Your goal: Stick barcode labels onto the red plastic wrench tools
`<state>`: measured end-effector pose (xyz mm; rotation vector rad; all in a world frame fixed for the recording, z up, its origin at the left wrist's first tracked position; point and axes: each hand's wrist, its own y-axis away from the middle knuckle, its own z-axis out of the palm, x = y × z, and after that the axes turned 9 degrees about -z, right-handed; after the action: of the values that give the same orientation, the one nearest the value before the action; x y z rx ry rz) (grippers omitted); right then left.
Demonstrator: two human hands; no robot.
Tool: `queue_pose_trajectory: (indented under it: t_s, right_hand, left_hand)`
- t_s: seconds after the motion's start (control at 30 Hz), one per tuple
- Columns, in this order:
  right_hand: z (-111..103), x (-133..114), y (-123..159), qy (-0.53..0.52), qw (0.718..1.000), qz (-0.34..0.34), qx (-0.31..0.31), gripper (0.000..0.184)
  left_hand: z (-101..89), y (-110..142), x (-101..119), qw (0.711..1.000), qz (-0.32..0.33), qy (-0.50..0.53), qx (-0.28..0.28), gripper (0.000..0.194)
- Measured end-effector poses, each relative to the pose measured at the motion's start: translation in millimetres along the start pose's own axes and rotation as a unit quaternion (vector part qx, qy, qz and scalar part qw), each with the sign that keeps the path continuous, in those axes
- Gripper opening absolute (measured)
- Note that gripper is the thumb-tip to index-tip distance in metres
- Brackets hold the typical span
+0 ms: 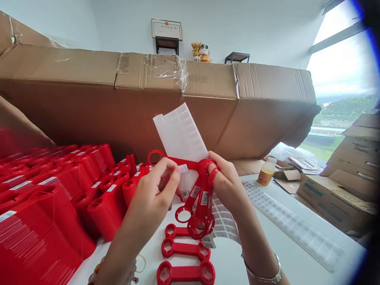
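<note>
My left hand [157, 184] pinches a small white barcode label [183, 168] between thumb and fingertips. The label is against or just in front of a red plastic ring-ended bar [187, 161] that lies crosswise; I cannot tell if it touches. My right hand [227, 178] is closed around one end of several such bars, which fan out and hang down with barcode labels [204, 198] on them. A white backing sheet [182, 132] rises behind the bars at the right hand. Part of a curved label sheet [224, 217] shows below that hand.
Several red ring-ended pieces [186, 249] lie on the white table [231, 263]. Packed stacks of red pieces [44, 213] fill the left. A long label sheet [293, 223], a jar [266, 172] and cardboard boxes [335, 200] are at right. A cardboard wall [142, 107] stands behind.
</note>
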<state>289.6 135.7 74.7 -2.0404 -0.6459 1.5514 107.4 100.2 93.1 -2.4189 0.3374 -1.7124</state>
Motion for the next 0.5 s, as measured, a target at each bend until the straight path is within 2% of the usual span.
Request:
queue_pose_trajectory:
  t_s: [0.1, 0.27, 0.5]
  right_hand:
    - [1, -6, 4, -0.015, 1.000, 0.012, -0.017, 0.020]
    - [0, -13, 8, -0.005, 1.000, 0.011, -0.023, 0.021]
    - [-1, -17, 9, -0.004, 1.000, 0.005, -0.029, 0.022]
  left_hand:
    - [-4.5, -1, 0, 0.999, -0.012, 0.011, 0.031, 0.025]
    - [-10.3, -1, 1, 1.000, -0.022, -0.001, 0.017, 0.029]
    - [-9.8, 1, 1, 0.997, 0.002, -0.063, 0.038, 0.025]
